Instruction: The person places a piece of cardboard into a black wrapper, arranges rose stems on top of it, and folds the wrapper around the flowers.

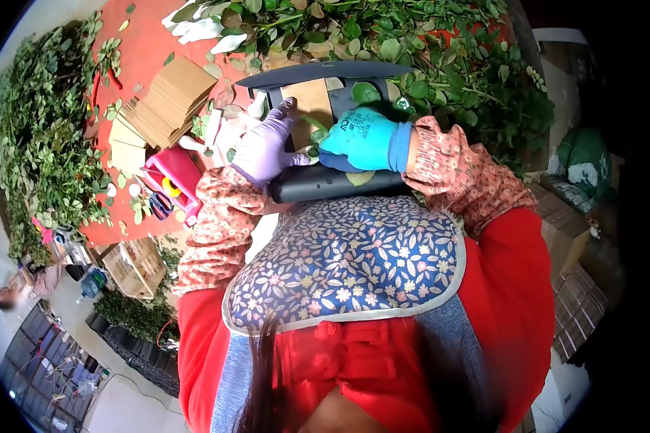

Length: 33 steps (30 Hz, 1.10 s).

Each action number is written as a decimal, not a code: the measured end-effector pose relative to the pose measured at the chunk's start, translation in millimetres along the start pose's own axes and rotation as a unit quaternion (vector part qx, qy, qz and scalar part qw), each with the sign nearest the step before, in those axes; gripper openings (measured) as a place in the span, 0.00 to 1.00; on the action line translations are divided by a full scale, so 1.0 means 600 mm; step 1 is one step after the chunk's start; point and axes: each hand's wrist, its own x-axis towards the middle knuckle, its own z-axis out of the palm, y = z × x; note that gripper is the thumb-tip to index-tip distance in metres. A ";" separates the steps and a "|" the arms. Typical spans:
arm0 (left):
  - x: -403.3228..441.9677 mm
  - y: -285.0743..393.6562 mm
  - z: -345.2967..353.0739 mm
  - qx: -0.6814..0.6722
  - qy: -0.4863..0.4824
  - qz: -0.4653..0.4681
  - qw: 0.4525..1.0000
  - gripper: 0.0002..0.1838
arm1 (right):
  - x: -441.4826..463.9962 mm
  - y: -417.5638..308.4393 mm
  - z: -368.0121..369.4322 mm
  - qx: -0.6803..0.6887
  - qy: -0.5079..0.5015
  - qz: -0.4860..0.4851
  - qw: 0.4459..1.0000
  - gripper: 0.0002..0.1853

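Note:
My left hand (262, 149), in a thin purple glove, rests at the left side of a black tray (332, 189). Its index finger and thumb are spread, with the fingertip at the edge of a brown card (309, 99) lying in the tray. Just right of it, my right hand (361, 138) wears a teal work glove and is closed around a short green stem (314, 123), whose lower end reaches toward my left thumb. A round green leaf (366, 92) lies above the right glove. Part of the tray is hidden beneath both hands.
A stack of brown cards (170, 102) lies on the red tabletop (141, 40) at left. Beside it are a pink holder (184, 184) and dark-handled scissors (160, 206). Leafy cuttings (469, 90) pile up behind and right; more foliage (40, 137) lies left. Another person (32, 283) is far left.

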 end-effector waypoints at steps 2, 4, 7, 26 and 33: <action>0.000 -0.021 -0.008 -0.023 0.005 0.032 0.999 0.33 | -0.002 -0.003 -0.009 0.041 -0.038 0.031 0.998 0.13; -0.007 -0.035 -0.011 -0.074 -0.007 0.027 0.997 0.24 | 0.002 0.004 0.002 0.018 -0.024 0.010 1.000 0.13; -0.006 -0.062 -0.004 -0.037 0.015 0.068 0.997 0.23 | 0.003 -0.001 -0.003 -0.011 -0.008 0.016 1.000 0.11; -0.005 0.044 0.003 -0.039 0.036 -0.085 0.995 0.36 | 0.057 0.121 -0.258 -0.099 0.260 0.087 0.957 0.14; -0.007 0.041 0.006 -0.004 0.023 -0.118 0.993 0.30 | 0.088 0.289 -0.159 -0.282 0.085 0.223 0.929 0.12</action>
